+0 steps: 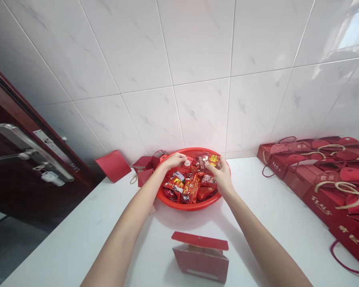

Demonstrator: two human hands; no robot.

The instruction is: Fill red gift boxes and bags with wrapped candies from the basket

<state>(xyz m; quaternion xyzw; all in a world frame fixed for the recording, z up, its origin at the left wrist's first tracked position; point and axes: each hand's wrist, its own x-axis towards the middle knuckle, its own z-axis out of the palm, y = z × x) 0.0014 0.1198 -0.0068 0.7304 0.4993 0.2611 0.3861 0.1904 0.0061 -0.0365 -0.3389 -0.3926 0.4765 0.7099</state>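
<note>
A red plastic basket [189, 206] full of wrapped candies [193, 187] stands against the wall. My left hand [176, 160] reaches over its left rim, fingers closed on a small red-wrapped candy [187, 163]. On the right side of the basket, my right hand [223, 175] pinches shiny candy packets, one dark brownish-red [201, 162] and one red with yellow print [214, 160]. Between my forearms, nearer to me, a small red gift box [201, 263] stands upright, its flap [200, 240] partly raised.
Rows of red gift boxes with rope handles [320, 195] fill the right of the white table [86, 229]. A red box [113, 165] and several smaller red boxes [143, 163] sit left of the basket. A dark door with a metal handle [14, 156] is at far left; a tiled wall [200, 107] rises behind.
</note>
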